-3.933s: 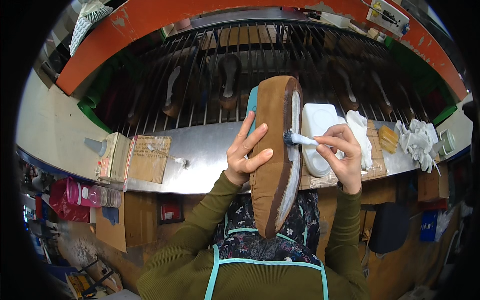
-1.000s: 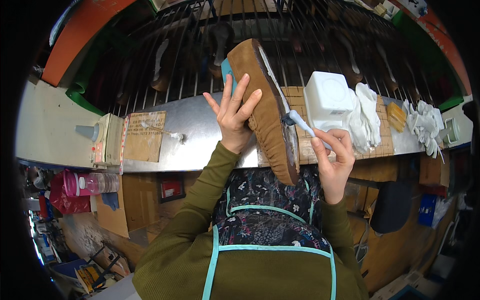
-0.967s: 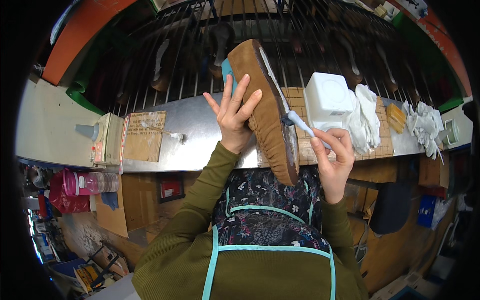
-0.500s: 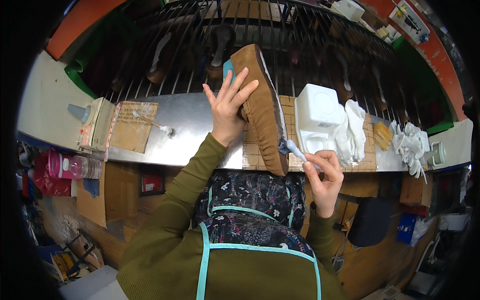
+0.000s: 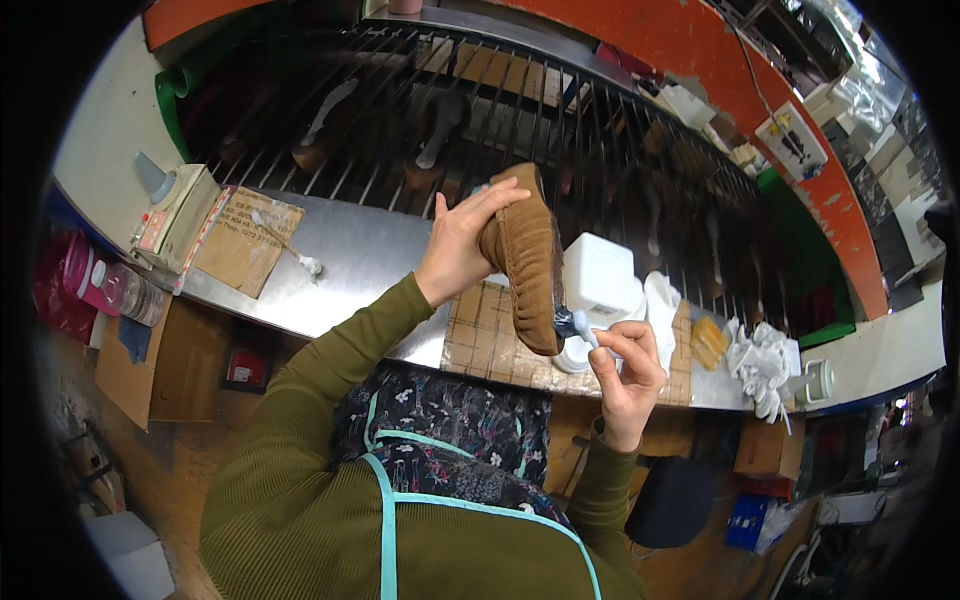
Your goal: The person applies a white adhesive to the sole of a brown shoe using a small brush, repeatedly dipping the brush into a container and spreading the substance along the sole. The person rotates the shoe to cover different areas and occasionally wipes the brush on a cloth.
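My left hand grips a brown suede shoe near its far end, thumb and fingers closed around it. The shoe is tilted, with its gathered toe pointing toward me over the bench. Between the thumb and fingers of my right hand is a small brush with a pale handle and dark bristles. Its bristles meet the shoe's lower edge at the toe. The shoe hides most of its own underside, and part of the left fingers' hold is out of sight.
Behind the brush stands a white plastic container on a cardboard sheet. White gloves and a yellow block lie to the right. Another brush rests on cardboard at left. Dark metal bars run behind the bench.
The view has swung, shifting the bench. The shoe has turned, so its pale-edged underside shows less. The brush stays at the toe end, its handle now angled differently.
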{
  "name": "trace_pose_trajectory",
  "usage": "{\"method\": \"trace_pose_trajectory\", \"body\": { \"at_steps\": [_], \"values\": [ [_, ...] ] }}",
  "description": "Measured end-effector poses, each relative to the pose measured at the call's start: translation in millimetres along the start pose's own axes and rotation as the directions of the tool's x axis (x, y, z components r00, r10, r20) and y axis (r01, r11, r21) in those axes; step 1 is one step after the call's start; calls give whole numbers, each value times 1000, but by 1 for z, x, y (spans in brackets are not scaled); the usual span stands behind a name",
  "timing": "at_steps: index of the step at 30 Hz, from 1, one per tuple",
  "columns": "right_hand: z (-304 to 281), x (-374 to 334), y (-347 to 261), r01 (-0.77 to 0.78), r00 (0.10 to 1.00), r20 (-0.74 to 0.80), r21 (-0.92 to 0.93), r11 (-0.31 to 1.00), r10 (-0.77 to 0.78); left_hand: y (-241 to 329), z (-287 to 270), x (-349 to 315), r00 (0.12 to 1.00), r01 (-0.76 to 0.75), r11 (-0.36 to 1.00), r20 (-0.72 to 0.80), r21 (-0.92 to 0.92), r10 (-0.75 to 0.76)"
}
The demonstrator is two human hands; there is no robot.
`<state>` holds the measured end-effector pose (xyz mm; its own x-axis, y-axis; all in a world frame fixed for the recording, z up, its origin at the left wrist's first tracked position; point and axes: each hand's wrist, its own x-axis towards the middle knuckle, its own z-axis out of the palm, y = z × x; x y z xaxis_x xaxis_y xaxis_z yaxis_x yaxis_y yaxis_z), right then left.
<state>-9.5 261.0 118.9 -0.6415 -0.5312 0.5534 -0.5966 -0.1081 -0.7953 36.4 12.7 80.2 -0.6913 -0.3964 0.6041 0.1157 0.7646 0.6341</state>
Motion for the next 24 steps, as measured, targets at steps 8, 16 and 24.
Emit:
{"method": "trace_pose_trajectory", "body": {
  "at_steps": [8,16,24],
  "values": [
    [8,40,-15,205,977,42,83,975,-209,24,-19,9,992,-34,927,101,-374,77],
    [25,77,-33,317,935,111,160,935,-336,33,-41,-7,922,206,850,387,-485,-2],
    [31,92,-27,365,903,175,168,916,-392,51,-53,-24,607,608,544,780,-578,151]
  ]
}}
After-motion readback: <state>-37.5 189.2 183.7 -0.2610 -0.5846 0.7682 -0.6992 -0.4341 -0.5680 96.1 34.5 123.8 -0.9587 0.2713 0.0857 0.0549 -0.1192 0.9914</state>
